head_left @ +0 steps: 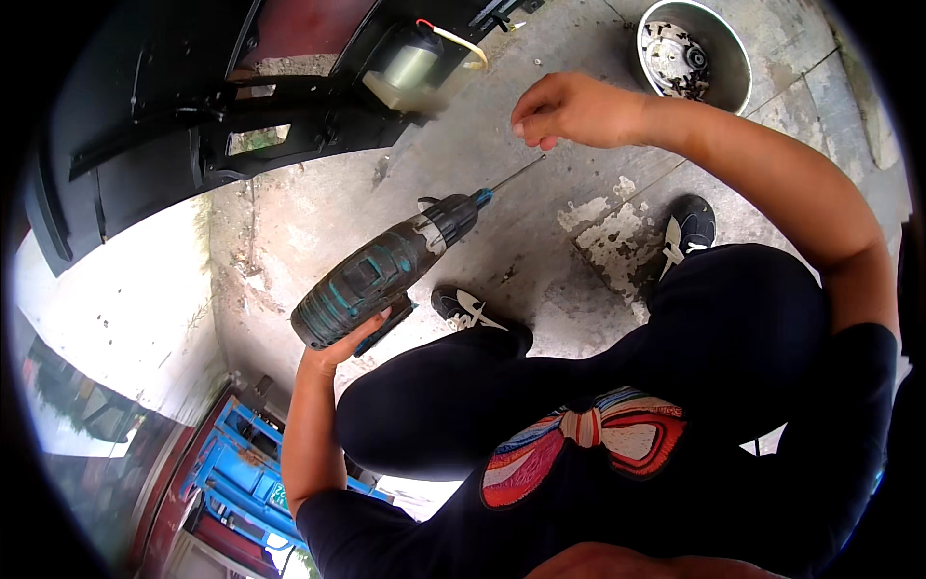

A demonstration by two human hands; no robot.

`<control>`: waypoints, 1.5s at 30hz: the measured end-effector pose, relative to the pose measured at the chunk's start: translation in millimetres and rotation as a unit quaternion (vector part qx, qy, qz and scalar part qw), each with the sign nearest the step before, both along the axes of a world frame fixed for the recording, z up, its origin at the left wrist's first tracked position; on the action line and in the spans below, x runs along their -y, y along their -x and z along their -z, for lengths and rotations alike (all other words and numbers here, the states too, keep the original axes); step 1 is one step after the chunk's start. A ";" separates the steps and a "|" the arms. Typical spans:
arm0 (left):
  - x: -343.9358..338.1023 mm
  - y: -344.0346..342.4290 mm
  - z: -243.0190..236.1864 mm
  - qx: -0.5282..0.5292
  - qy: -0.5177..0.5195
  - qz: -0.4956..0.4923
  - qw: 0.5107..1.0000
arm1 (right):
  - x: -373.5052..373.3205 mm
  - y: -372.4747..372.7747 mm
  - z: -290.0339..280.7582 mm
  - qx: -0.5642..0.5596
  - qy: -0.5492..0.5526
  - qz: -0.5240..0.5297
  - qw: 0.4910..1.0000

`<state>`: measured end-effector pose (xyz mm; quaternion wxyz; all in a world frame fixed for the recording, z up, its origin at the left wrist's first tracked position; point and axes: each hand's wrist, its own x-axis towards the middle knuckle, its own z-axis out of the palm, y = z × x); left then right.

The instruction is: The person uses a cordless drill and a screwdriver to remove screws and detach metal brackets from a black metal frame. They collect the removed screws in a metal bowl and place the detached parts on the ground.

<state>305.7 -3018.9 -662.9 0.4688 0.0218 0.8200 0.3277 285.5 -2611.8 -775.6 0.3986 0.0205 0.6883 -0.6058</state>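
Note:
A black and teal cordless drill (pixel 386 270) is gripped from below in my left hand (pixel 352 338). Its long thin bit (pixel 516 174) points up and to the right. Just above the bit's tip, my right hand (pixel 584 111) is closed with thumb and fingertips together. Whatever may be between those fingertips is too small or hidden to make out. A large black plastic panel (pixel 318 140) with slots and cutouts fills the upper left. At its right end sits a silver cylindrical part (pixel 410 66) with red and pale yellow wires.
A round metal pot (pixel 728 72) holding small dark pieces and a round disc-shaped part stands at the upper right. My shoes (pixel 690 227) rest on the worn concrete floor (pixel 540 251). A blue metal vehicle or frame (pixel 246 473) stands at the lower left beyond a pale wall (pixel 135 309).

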 end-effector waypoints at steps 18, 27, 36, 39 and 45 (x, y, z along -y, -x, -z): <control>-74.1 12.7 -8.0 -0.115 0.064 0.067 0.989 | 6.9 -34.1 -19.6 -0.078 0.105 -0.031 0.991; -65.6 8.5 -8.5 -0.095 0.086 0.045 0.991 | 13.2 -38.4 -23.5 -0.096 0.145 -0.046 0.984; -96.5 20.0 -15.8 -0.077 0.084 0.063 0.992 | 9.5 -36.6 -29.9 -0.077 0.148 -0.063 0.984; -94.2 19.9 -17.4 -0.098 0.081 0.087 0.988 | 9.6 -38.8 -31.1 -0.082 0.146 -0.051 0.985; -75.2 19.6 -14.6 -0.113 0.066 0.120 0.984 | 13.7 -39.6 -32.9 -0.094 0.133 -0.053 0.985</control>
